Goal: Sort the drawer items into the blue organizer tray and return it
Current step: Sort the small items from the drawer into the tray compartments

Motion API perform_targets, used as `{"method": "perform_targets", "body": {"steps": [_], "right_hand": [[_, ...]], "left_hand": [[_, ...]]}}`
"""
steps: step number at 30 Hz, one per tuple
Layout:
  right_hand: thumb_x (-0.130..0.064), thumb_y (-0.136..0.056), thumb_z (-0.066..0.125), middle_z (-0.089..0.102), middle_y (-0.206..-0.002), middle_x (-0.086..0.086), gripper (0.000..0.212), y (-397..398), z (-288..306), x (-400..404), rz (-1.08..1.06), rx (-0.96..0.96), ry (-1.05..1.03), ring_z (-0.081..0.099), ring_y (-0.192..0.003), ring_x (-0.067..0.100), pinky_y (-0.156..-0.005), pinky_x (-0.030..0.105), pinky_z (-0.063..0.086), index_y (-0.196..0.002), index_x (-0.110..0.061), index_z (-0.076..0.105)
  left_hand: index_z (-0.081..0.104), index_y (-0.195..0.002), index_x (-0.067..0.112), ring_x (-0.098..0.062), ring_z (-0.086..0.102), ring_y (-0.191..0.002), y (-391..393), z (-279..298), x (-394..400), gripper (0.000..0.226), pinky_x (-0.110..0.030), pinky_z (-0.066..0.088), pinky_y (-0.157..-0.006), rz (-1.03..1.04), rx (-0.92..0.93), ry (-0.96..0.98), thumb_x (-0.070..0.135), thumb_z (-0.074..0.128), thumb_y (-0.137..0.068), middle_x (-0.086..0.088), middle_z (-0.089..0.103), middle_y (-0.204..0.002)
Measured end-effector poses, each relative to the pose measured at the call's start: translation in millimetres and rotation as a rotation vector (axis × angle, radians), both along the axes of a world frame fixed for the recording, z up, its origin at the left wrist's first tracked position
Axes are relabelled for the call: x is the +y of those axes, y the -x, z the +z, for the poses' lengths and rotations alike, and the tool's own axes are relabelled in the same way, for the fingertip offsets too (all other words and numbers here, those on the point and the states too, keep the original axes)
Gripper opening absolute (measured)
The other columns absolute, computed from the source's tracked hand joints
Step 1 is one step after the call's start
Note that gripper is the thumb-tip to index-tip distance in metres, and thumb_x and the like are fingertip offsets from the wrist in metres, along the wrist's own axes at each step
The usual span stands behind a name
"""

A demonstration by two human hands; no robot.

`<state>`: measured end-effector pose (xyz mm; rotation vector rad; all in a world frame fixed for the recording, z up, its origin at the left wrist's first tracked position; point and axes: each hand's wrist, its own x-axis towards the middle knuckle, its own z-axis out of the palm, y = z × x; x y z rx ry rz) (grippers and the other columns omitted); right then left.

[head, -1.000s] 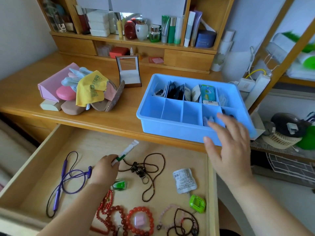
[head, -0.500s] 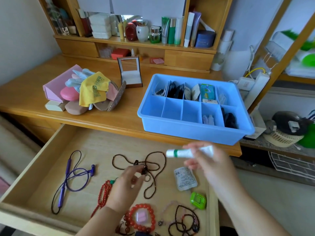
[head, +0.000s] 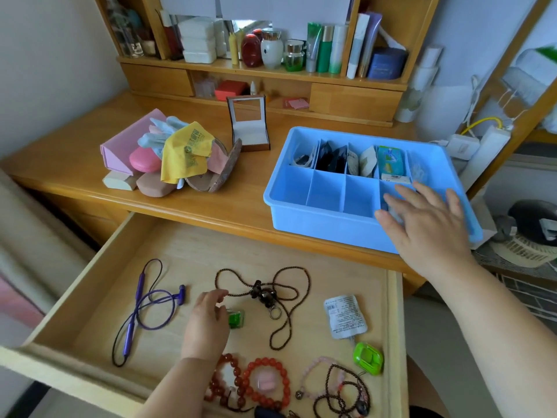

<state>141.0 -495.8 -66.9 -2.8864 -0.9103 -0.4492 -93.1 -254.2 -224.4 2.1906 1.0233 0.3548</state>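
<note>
Wooden desk [head: 90,164] bears blue tray [head: 316,227]; right hand [head: 428,227] spread empty, left hand [head: 205,321] touching green item [head: 236,318]

Blue organizer tray [head: 316,220] on desk, far right, divided into compartments; far row holds packets, near-left cells bare. Open wooden drawer [head: 99,263] near: purple cord [head: 141,309] left, brown bead necklace [head: 286,297] centre, white sachet [head: 345,316] right, red bead bracelets [head: 265,384] near edge.

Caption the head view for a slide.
Right hand open over the blue organizer tray; left hand reaches the green item in the drawer.
</note>
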Motion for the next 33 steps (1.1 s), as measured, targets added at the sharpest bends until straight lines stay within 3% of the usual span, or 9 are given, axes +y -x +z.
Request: {"method": "perform_targets", "body": {"steps": [5,9,13,17,21,23,26,29,33], "right_hand": [[-0.044,-0.093,0.04,0.058,-0.129,0.009,0.048,48,-24,-2,0.314,-0.155,-0.359,0.045,-0.126,0.03,-0.11,0.052,0.025,-0.117,-0.009,0.063],[-0.042,-0.093,0.044,0.063,-0.12,-0.002,0.04,103,-63,2,0.448,0.208,-0.424,0.055,-0.114,0.014,-0.101,0.042,0.044,-0.113,-0.015,0.066],[-0.044,-0.089,0.055,0.064,-0.093,-0.024,0.025,133,-86,12,0.202,0.858,-0.436,0.061,-0.083,-0.008,-0.078,0.017,0.052,-0.113,-0.035,0.061],[-0.038,-0.089,0.061,0.072,-0.091,-0.002,0.023,142,-86,29,-0.019,1.446,-0.762,0.071,-0.078,0.015,-0.067,0.027,0.056,-0.11,-0.032,0.057],[-0.015,-0.09,0.061,0.071,-0.083,0.003,0.011,136,-65,32,-0.003,1.244,-0.877,0.07,-0.069,0.014,-0.061,0.024,0.056,-0.096,-0.023,0.064],[-0.022,-0.09,0.061,0.071,-0.082,-0.002,0.008,120,-43,24,0.06,1.069,-0.962,0.07,-0.068,0.012,-0.061,0.022,0.055,-0.094,-0.03,0.062],[-0.048,-0.091,0.051,0.067,-0.088,-0.018,0.014,84,-5,6,0.135,0.577,-0.969,0.066,-0.077,0.003,-0.067,0.021,0.052,-0.097,-0.037,0.056],[-0.039,-0.093,0.047,0.066,-0.1,-0.009,0.025,40,17,-1,0.051,0.097,-0.731,0.06,-0.09,0.013,-0.071,0.027,0.043,-0.114,-0.027,0.055],[-0.033,-0.097,0.043,0.066,-0.11,0.005,0.028,-2,15,12,-0.085,0.144,-0.325,0.057,-0.1,0.028,-0.076,0.035,0.04,-0.121,-0.024,0.053]], "left_hand": [[0.051,-0.128,0.029,-0.018,0.04,-0.118,-1,-3,4,0.05,-0.028,0.033,-0.102,-0.186,0.46,-0.183,0.009,0.049,-0.082,0.005,0.048,-0.125],[0.047,-0.131,0.032,-0.015,0.045,-0.116,-5,1,-2,0.045,-0.026,0.034,-0.1,-0.318,0.52,-0.297,0.025,0.055,-0.086,0.008,0.05,-0.124],[0.052,-0.127,0.033,0.004,0.054,-0.094,-4,22,-25,0.042,-0.008,0.044,-0.079,-0.46,0.19,-0.08,0.031,0.062,-0.087,0.015,0.054,-0.117],[0.056,-0.108,0.049,0.0,0.06,-0.079,-10,55,-66,0.046,-0.011,0.05,-0.072,-0.613,-0.169,0.164,0.017,0.071,-0.078,0.017,0.059,-0.099],[0.055,-0.116,0.044,-0.008,0.059,-0.073,-17,60,-81,0.049,-0.011,0.047,-0.067,-0.516,-0.333,0.145,0.022,0.074,-0.076,0.017,0.06,-0.098],[0.055,-0.12,0.036,-0.01,0.059,-0.073,-15,51,-73,0.043,-0.013,0.048,-0.068,-0.41,-0.328,0.13,0.021,0.071,-0.082,0.016,0.06,-0.1],[0.058,-0.118,0.031,-0.007,0.059,-0.07,-2,29,-54,0.033,-0.013,0.048,-0.062,-0.295,-0.21,0.084,0.018,0.063,-0.088,0.017,0.059,-0.097],[0.061,-0.116,0.024,-0.004,0.057,-0.062,6,13,-43,0.028,-0.012,0.046,-0.054,-0.226,-0.119,0.099,0.015,0.062,-0.089,0.014,0.06,-0.093],[0.058,-0.117,0.026,-0.001,0.056,-0.06,2,8,-41,0.028,-0.012,0.046,-0.053,-0.223,-0.084,0.095,0.017,0.06,-0.09,0.013,0.06,-0.094]]}}
